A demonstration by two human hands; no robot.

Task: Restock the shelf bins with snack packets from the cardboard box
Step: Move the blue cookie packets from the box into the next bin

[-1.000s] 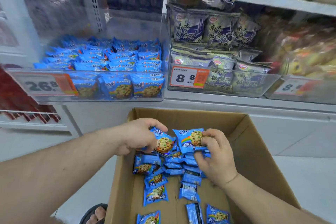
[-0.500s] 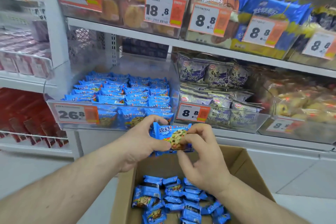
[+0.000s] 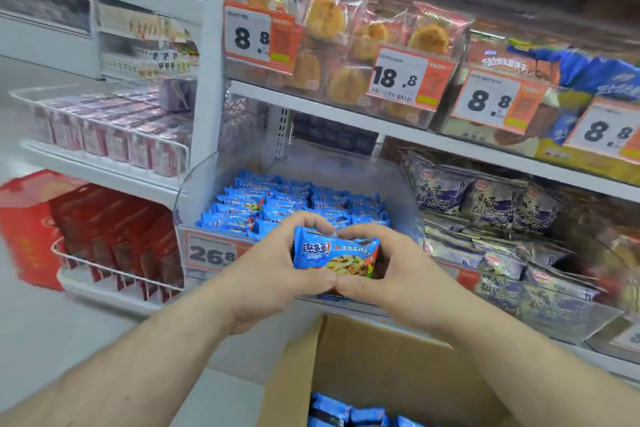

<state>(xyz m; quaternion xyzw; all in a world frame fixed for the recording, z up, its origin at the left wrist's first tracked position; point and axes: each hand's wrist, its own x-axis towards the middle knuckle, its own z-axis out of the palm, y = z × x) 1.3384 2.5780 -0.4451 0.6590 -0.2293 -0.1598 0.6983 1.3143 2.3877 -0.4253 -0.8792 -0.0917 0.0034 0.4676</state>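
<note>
A stack of blue cookie packets (image 3: 334, 256) is pressed between my left hand (image 3: 273, 270) and my right hand (image 3: 388, 274), thumbs meeting underneath. The stack hovers just in front of the clear shelf bin (image 3: 401, 191), which holds several rows of the same blue packets (image 3: 291, 204) behind a 26.8 price tag (image 3: 211, 253). Below my wrists stands the open cardboard box (image 3: 374, 357); a few blue packets (image 3: 346, 412) show at its bottom edge.
To the right sits a bin of purple-grey packets (image 3: 485, 204). The shelf above carries bins of round cakes (image 3: 346, 45) with 8.8 and 18.8 tags. Red boxes (image 3: 114, 236) fill wire racks at left. Pale floor (image 3: 52, 322) lies at lower left.
Both hands rose from the box with the blue packets, squeezed them into a stack, and brought it up to the bin's front. The view tilted upward.
</note>
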